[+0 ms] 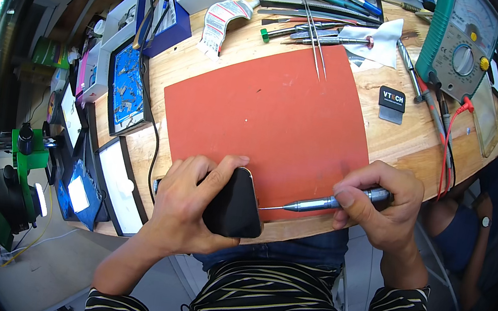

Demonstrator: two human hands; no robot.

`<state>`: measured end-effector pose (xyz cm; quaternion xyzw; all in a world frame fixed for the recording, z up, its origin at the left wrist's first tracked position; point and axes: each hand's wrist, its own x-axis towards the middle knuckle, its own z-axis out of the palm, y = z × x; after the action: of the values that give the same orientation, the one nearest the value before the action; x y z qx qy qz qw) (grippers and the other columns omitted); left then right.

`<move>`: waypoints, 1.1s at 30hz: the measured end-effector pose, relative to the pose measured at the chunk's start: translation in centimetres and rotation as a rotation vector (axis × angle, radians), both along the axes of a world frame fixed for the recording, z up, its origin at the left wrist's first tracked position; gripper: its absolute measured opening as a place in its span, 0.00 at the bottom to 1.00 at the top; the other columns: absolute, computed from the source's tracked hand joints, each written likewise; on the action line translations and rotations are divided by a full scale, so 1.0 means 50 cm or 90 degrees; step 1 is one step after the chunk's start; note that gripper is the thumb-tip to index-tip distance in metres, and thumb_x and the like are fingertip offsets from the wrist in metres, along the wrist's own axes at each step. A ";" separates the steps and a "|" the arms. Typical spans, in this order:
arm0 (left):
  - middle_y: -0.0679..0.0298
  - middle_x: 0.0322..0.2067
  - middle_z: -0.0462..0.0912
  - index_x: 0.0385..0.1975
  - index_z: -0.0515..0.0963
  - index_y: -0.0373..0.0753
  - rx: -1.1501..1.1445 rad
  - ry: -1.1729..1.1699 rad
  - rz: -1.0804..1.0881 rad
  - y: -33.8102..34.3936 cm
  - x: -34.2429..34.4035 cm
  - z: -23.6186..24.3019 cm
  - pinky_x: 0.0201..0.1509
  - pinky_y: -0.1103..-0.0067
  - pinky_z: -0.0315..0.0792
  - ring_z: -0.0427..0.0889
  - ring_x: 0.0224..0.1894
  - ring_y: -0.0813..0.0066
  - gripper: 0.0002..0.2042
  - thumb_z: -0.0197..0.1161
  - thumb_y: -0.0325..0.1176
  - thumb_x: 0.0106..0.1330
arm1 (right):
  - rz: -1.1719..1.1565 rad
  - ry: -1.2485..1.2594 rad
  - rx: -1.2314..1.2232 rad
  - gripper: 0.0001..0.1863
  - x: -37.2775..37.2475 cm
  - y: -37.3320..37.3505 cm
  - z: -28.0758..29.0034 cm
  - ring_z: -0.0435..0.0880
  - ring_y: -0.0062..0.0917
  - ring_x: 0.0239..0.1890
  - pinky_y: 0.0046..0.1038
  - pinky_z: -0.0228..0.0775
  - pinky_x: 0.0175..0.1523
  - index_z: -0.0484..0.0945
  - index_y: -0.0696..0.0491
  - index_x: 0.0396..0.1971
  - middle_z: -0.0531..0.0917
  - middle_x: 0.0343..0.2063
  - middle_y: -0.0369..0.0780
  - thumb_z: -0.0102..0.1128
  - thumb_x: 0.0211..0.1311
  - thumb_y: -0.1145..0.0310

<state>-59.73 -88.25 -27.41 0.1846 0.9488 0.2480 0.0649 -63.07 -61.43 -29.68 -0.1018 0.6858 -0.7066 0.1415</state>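
Observation:
A black smartphone (pixel 235 207) is gripped by my left hand (pixel 188 201), its dark face up, over the near edge of an orange-red mat (pixel 259 125). My right hand (pixel 379 206) is closed around a silver precision screwdriver (pixel 317 205) held almost level. The thin tip points left and reaches the phone's right edge, near its lower end; whether it sits in a screw is too small to tell. A tiny white speck and a small dark bit lie on the mat. Tweezers (pixel 314 36) rest across its far edge.
A multimeter (pixel 460 54) with red and black leads stands at the far right. Several pens and tools (pixel 323 3) crowd the back, beside a crumpled tube (pixel 223 25). A blue parts tray (pixel 127 84) and boxes line the left. Another person's arm (pixel 477 246) shows at right.

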 end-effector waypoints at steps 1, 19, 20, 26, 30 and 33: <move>0.61 0.29 0.69 0.56 0.73 0.39 0.001 -0.002 0.000 0.000 0.000 -0.001 0.35 0.71 0.62 0.71 0.31 0.64 0.42 0.75 0.38 0.29 | 0.003 0.012 0.000 0.04 -0.001 0.000 -0.001 0.81 0.15 0.19 0.15 0.71 0.23 0.80 0.62 0.29 0.82 0.17 0.38 0.64 0.60 0.76; 0.61 0.27 0.67 0.50 0.75 0.35 0.003 0.039 -0.016 -0.002 -0.001 -0.014 0.33 0.71 0.63 0.69 0.29 0.64 0.41 0.74 0.37 0.24 | 0.018 0.179 0.055 0.07 -0.007 -0.004 -0.012 0.83 0.19 0.19 0.16 0.74 0.24 0.79 0.63 0.33 0.82 0.17 0.40 0.65 0.58 0.76; 0.61 0.27 0.67 0.50 0.75 0.35 0.004 0.037 -0.016 -0.002 -0.002 -0.013 0.33 0.71 0.63 0.69 0.29 0.64 0.41 0.74 0.37 0.23 | 0.020 0.174 0.045 0.07 -0.007 -0.004 -0.012 0.83 0.19 0.19 0.16 0.74 0.24 0.79 0.63 0.33 0.82 0.18 0.40 0.65 0.58 0.76; 0.62 0.30 0.70 0.53 0.75 0.39 0.001 -0.004 -0.012 -0.002 -0.003 -0.005 0.35 0.71 0.62 0.72 0.31 0.64 0.41 0.78 0.42 0.31 | 0.028 0.206 0.056 0.07 -0.009 -0.002 -0.016 0.84 0.20 0.19 0.16 0.74 0.24 0.79 0.64 0.33 0.82 0.18 0.41 0.65 0.58 0.76; 0.62 0.29 0.70 0.53 0.75 0.39 -0.014 -0.007 -0.017 -0.002 -0.004 -0.004 0.34 0.71 0.61 0.72 0.31 0.64 0.40 0.77 0.42 0.30 | 0.030 0.213 0.068 0.08 -0.008 0.000 -0.018 0.84 0.20 0.20 0.16 0.73 0.25 0.79 0.64 0.34 0.82 0.18 0.40 0.65 0.58 0.75; 0.62 0.29 0.70 0.53 0.75 0.39 -0.009 -0.010 -0.016 -0.001 -0.005 -0.003 0.34 0.71 0.61 0.72 0.31 0.65 0.41 0.77 0.41 0.30 | 0.015 0.177 0.049 0.10 -0.005 0.000 -0.017 0.82 0.19 0.21 0.18 0.70 0.27 0.82 0.60 0.37 0.83 0.20 0.40 0.69 0.55 0.74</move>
<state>-59.98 -88.30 -27.57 0.1941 0.9476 0.2419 0.0766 -63.31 -61.45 -30.55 -0.2017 0.7239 -0.6573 0.0574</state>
